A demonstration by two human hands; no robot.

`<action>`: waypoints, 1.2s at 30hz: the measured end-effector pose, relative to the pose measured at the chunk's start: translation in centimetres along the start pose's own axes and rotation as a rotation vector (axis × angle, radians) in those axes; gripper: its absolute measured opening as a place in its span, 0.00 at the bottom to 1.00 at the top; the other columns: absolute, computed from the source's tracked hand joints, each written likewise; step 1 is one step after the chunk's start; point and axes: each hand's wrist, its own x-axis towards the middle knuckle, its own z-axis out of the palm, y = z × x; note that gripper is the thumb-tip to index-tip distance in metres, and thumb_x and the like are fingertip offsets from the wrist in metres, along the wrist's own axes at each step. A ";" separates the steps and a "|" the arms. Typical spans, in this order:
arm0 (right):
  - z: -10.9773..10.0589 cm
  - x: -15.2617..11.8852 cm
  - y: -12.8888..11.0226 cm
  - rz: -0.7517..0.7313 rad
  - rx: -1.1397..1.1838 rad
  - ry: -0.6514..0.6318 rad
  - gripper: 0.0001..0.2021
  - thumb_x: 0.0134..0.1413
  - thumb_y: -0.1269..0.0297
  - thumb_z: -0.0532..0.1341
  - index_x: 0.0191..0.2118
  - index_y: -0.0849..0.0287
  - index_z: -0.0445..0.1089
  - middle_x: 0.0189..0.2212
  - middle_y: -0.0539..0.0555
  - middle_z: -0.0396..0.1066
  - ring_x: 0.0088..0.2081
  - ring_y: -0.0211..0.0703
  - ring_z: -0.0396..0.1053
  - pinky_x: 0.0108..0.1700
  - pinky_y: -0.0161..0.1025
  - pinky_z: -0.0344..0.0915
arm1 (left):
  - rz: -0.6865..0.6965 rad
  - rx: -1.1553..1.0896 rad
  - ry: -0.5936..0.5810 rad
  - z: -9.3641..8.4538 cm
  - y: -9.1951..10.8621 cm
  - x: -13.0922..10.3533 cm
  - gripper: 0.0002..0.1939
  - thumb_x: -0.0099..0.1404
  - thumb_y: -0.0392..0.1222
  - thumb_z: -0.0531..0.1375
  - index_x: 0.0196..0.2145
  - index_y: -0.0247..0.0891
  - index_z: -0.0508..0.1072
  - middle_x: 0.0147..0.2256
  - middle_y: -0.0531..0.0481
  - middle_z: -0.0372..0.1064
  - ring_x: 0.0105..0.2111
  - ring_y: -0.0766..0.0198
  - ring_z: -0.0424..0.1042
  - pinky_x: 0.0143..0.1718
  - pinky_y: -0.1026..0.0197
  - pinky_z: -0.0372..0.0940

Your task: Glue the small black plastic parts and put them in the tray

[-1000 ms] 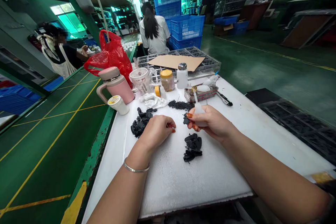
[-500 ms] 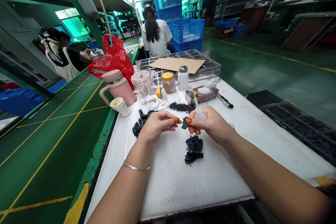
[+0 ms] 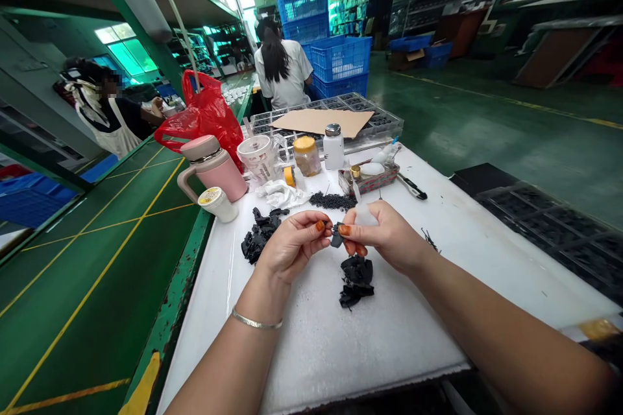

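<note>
My right hand [image 3: 389, 233] pinches a small flat black part [image 3: 337, 237] between thumb and fingers. The same hand also holds a translucent squeeze bottle [image 3: 364, 214] with a thin pointed tip, tilted upward. My left hand [image 3: 294, 240] is closed in a pinch, its fingertips against the left edge of the black part; whatever tiny thing they hold is hidden. Under my right hand lies a small pile of black parts [image 3: 357, 282]. A larger heap of black parts [image 3: 260, 233] rests beside my left wrist. Small black rings [image 3: 333, 201] are gathered beyond both hands.
A pink mug [image 3: 221, 175], white tub [image 3: 218, 204], lidded cup [image 3: 257, 155], yellow-lidded jar [image 3: 306, 157] and pump bottle [image 3: 333, 148] line the back. A utility knife [image 3: 413, 187] lies right of a small tray [image 3: 379, 178]. Two co-workers are farther off.
My left hand has come right, bringing its fingertips from a small gap to the black part in my right hand. The view has shifted slightly.
</note>
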 end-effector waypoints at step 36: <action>0.2 -0.1 -0.1 -0.003 -0.078 0.021 0.18 0.46 0.51 0.68 0.22 0.62 0.67 0.17 0.51 0.68 0.19 0.34 0.60 0.22 0.34 0.54 | 0.002 0.072 -0.003 0.3 -0.1 0.1 0.14 0.43 0.39 0.75 0.26 0.30 0.77 0.24 0.48 0.73 0.24 0.70 0.70 0.28 0.70 0.66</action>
